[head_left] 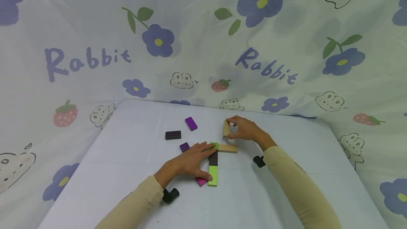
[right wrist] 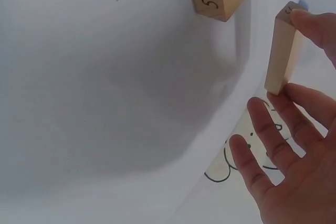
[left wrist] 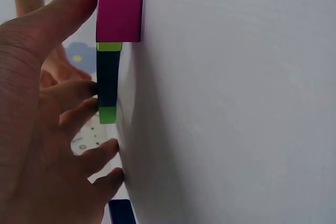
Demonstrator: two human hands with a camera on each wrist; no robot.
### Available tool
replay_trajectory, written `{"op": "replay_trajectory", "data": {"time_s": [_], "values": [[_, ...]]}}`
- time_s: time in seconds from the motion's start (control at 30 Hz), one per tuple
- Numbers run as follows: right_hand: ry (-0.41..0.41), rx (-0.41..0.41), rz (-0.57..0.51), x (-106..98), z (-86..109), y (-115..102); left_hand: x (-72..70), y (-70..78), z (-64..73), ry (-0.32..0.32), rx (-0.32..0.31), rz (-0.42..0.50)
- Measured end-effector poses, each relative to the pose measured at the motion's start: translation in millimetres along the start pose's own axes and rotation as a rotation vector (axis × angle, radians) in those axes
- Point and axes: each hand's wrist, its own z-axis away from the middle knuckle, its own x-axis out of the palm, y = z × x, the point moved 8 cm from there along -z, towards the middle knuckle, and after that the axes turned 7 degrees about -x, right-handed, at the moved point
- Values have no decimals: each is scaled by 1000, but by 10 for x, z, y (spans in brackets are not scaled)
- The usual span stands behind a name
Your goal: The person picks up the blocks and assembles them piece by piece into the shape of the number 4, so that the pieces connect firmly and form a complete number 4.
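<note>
Wooden block [head_left: 226,129] pinched by its ends in the right hand [head_left: 246,129]; fingers spread, the left hand [head_left: 190,160] should lightly steady the green-and-black row [head_left: 213,159].

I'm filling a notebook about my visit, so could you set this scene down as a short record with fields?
Left hand: touching the far green block
Right hand: pinching the first wooden block by its ends
End to end: near green block, dark middle block, far green block
Alongside: pink block, partly hidden in the head view; second wooden block, sticking out rightward
Loose: bright purple block, black block, dark purple block
Writing: "54" on the second wooden block's end
</note>
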Motion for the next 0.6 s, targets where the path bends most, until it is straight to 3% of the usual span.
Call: {"op": "replay_trajectory", "data": {"time_s": [0.6], "values": [[-34, 0, 16, 39, -89, -138, -10, 9, -6, -10, -3, 11]]}}
